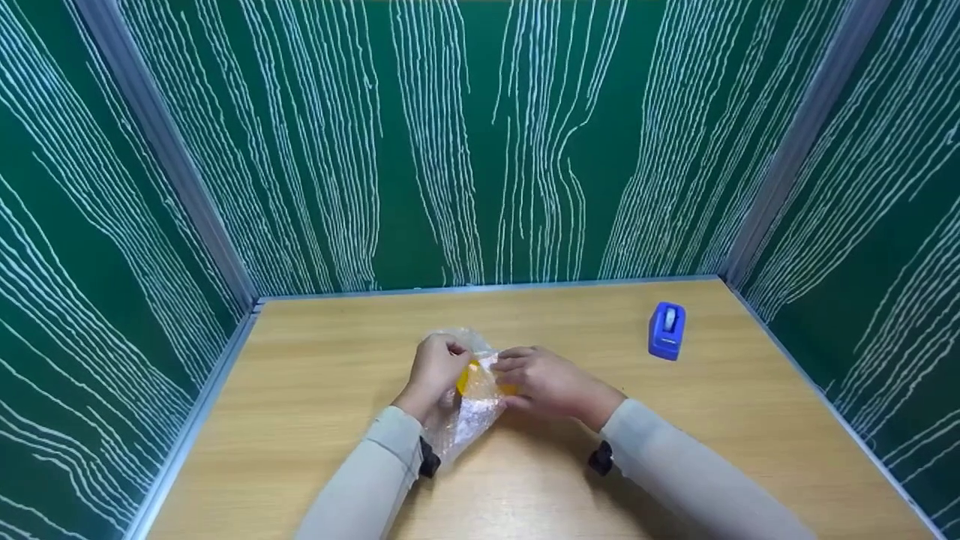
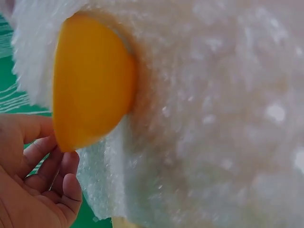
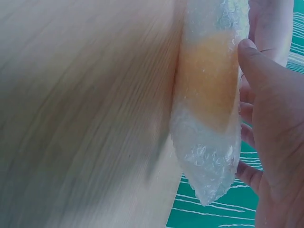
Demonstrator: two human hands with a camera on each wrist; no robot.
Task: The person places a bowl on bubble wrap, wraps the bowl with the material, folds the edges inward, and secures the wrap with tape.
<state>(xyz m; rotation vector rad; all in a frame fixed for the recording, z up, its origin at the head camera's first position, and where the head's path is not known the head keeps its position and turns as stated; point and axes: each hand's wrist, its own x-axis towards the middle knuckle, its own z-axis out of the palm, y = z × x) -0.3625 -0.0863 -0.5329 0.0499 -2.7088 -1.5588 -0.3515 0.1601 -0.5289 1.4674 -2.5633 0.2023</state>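
An orange-yellow, bowl-like object [image 2: 92, 80] with a rounded side lies partly inside clear bubble wrap [image 1: 474, 420] at the middle of the table. My left hand [image 1: 437, 373] pinches its bare edge, fingertips at the lower corner of the edge in the left wrist view. From the other side my right hand [image 1: 551, 381] grips the bubble wrap, with the thumb on the near face and the fingers behind it in the right wrist view. Through the wrap the orange colour shows blurred. The wrap hides much of the object, so its full shape cannot be told.
A blue tape dispenser [image 1: 667, 331] stands at the back right of the wooden table [image 1: 315, 360]. Green panels [image 1: 480, 150] with wavy white lines enclose the back and both sides, joined by grey metal posts. A small black device is strapped at each wrist.
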